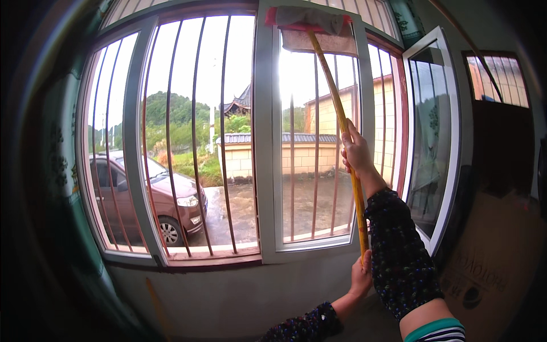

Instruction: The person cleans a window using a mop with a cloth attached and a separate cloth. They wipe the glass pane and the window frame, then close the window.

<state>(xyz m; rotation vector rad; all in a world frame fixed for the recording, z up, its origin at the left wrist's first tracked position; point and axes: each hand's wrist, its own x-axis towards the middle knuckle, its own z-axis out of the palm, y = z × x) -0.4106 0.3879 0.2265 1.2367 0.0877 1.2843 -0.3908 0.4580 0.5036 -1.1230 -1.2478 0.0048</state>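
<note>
A long yellow pole point(331, 83) slants up across the right part of a white-framed window point(266, 149). Higher up, my right hand point(357, 149) grips its middle, while my left hand point(361, 273) is closed around its lower part. At the pole's top is a red head with a grey cloth point(310, 19) wrapped over it, up by the upper frame of a glass pane point(299, 107). A paler piece of cloth point(318, 42) shows just below the head, against or behind the glass. Dark speckled sleeves cover both forearms.
Vertical metal bars point(195, 128) stand outside the window. An opened casement point(431, 128) juts in at the right, above a large cardboard sheet point(483, 265). Green curtains point(79, 222) hang at the left. Another thin stick point(156, 301) leans low by the wall. A car point(145, 188) is parked outside.
</note>
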